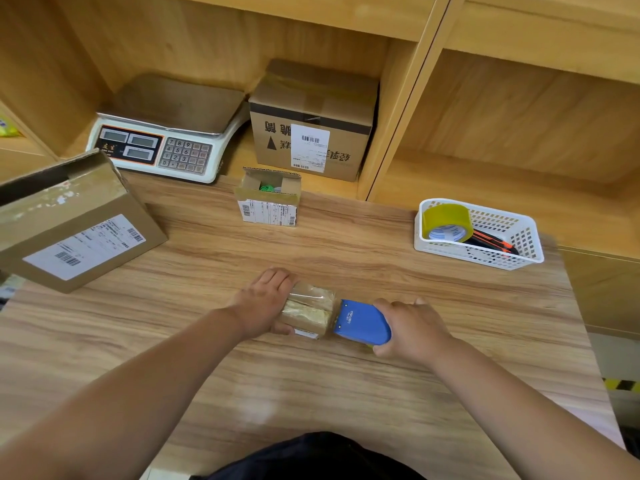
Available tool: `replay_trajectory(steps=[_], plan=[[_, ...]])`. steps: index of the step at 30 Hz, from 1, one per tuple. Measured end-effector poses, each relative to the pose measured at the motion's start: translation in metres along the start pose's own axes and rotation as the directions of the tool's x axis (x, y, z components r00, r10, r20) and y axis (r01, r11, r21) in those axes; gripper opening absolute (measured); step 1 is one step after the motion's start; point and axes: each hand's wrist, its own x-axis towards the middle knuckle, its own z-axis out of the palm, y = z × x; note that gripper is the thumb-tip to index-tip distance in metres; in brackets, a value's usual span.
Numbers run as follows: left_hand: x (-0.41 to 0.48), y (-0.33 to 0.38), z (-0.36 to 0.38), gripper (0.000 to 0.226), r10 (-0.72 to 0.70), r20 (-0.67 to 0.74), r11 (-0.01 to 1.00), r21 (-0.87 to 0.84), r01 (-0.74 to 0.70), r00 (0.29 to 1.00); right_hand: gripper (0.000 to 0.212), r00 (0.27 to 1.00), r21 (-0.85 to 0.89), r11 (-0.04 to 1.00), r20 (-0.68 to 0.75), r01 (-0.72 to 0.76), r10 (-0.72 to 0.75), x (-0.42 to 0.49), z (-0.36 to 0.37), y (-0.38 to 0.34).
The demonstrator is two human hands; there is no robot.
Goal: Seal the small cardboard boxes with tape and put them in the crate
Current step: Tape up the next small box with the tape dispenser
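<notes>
Your small cardboard box (pixel 306 315), glossy tape (pixel 311 295) across its top, lower centre of frame, your left hand (pixel 263 303) gripping its left end, your right hand (pixel 412 327) clutching the blue tape dispenser (pixel 362 322) against its right end

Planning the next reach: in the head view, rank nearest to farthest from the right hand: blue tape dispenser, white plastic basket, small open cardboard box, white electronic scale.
1. Blue tape dispenser, gripped in the right hand.
2. White plastic basket, to the right rear.
3. Small open cardboard box, centre rear.
4. White electronic scale, far left rear.
</notes>
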Motion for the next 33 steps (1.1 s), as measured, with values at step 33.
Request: replay_trajectory(steps=[33], plan=[[-0.012,0.017,-0.029,0.103,-0.051,-0.040,0.711,-0.703,0.008,0.998,0.049,0.998,0.188,0.982,-0.066,0.015,-0.002,-0.030,-0.077,-0.017]])
